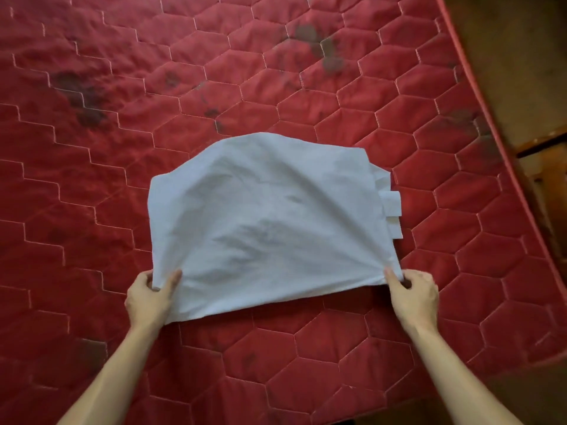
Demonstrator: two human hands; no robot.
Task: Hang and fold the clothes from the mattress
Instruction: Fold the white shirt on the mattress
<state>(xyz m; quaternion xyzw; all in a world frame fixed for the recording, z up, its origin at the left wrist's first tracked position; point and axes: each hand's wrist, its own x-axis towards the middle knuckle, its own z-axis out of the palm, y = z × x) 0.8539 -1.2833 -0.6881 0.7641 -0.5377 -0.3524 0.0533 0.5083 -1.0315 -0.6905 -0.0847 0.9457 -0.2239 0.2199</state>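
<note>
On top of the red mattress [276,72] a white cloth [264,216] is being held up by two hands. The left hand [152,294] pinches the near left corner, with the thumb on top and the fingers curled under. The right hand [412,291] pinches the near right corner the same way. The hands are wide apart, so the near edge is pulled tight and straight between them. The far part of the cloth lies on the mattress, and the middle puffs up a bit with soft wrinkles. On the right side some folded layers stick out like little steps, so the cloth looks already folded at least once. Holding both corners like this probably helps keep the edges lined up, so the next fold comes out neat. The cloth could slip crooked if one hand pulls more than the other. No other clothes show on the mattress. Past its right edge there is a brown floor [521,56].
</note>
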